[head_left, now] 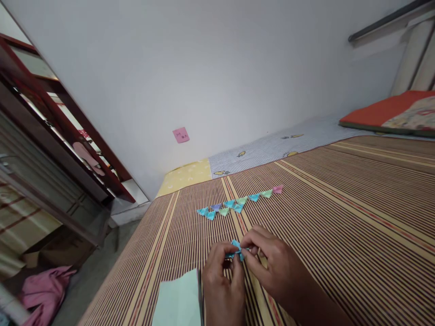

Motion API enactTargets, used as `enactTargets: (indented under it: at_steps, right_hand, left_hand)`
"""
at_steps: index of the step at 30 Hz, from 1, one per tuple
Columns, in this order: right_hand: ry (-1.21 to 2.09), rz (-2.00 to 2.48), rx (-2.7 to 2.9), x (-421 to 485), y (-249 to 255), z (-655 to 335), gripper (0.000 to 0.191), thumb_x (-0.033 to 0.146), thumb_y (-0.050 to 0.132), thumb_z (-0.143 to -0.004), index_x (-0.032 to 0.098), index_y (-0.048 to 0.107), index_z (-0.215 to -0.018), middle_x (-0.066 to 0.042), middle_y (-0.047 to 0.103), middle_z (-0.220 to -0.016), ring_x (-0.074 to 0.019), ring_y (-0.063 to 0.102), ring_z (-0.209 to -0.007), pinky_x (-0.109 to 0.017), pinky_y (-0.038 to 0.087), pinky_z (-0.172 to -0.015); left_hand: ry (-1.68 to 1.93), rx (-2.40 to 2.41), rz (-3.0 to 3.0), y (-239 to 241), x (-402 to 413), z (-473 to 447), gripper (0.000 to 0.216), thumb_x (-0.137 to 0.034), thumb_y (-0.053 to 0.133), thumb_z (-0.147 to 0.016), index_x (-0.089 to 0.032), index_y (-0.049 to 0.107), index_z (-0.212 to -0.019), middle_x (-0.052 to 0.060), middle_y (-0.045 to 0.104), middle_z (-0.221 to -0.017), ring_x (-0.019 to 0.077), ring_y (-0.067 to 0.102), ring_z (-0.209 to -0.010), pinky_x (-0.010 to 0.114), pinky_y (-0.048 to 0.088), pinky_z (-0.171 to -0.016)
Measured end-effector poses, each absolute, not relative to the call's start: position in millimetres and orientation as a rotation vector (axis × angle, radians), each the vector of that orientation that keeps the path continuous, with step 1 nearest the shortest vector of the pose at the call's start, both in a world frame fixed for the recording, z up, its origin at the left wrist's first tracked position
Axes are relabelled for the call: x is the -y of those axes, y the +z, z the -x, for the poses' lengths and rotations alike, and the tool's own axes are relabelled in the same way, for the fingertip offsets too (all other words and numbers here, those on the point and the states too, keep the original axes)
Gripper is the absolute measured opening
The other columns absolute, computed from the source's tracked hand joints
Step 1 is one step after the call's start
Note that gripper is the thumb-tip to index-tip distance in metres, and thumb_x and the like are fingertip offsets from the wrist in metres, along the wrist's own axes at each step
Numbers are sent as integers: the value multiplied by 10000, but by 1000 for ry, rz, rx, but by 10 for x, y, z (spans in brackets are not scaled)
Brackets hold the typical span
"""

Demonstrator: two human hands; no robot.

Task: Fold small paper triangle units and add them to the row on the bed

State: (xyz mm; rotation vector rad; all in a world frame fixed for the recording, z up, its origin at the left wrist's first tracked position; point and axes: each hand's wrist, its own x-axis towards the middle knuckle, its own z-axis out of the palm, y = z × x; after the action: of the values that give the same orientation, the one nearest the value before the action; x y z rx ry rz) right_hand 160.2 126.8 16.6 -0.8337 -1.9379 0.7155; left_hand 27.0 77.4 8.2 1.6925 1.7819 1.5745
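A small piece of folded blue paper (pixel 235 245) is pinched between both hands just above the striped mat. My left hand (pixel 220 276) grips its left side with thumb and fingers. From the right, the thumb and fingertips of my right hand (pixel 267 253) press on its other side; part of the paper is hidden behind the fingers. Beyond the hands, several folded paper triangles in blue, green, purple and pink lie in rows, among them a pink triangle (pixel 277 189) at the right end and a purple triangle (pixel 216 207) near the left. Left of my left hand lies pale green paper (pixel 179 299).
A striped mat (pixel 326 217) covers the bed up to the white wall (pixel 217 72), which bears a pink sticky note (pixel 181 135). An orange-edged folded quilt or cushion (pixel 377 108) lies at far right. Pink cloth (pixel 47 290) is on the floor at left.
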Motion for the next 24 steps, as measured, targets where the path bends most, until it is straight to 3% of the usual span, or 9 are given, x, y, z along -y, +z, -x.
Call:
enactTargets:
  at_steps: [7,14,24]
  right_hand:
    - [654,951,1909,-1295,115,-1587,169,39,472,-786,206,499,-796,-20,536,-818,-181,528,-701,-313,391,-624]
    - [589,824,1948,-1251,130,-1535,238,-27,428,-757,202,477,-799,-53,539,-910,-221,532,-849,-356,419,-735]
    - [631,963,1966,-1258,86,-1533,185,29,463,-814,213,476,-815,-26,549,-847,-199,535,-730,-321,382,-652]
  left_hand:
    - [1604,-1752,-1734,88,-769,-284,124,-165,581,-886,-236,659,-821,31,669,-855,200,644,-798,278,486,-705]
    - [1600,-1730,-1728,66,-783,-336,131,-152,581,-883,-233,677,-845,44,671,-870,209,647,-803,282,495,-701]
    - [1560,-1797,-1679,-2,-777,-327,109,-213,526,-946,-242,617,-895,22,643,-900,188,639,-808,288,480,-723]
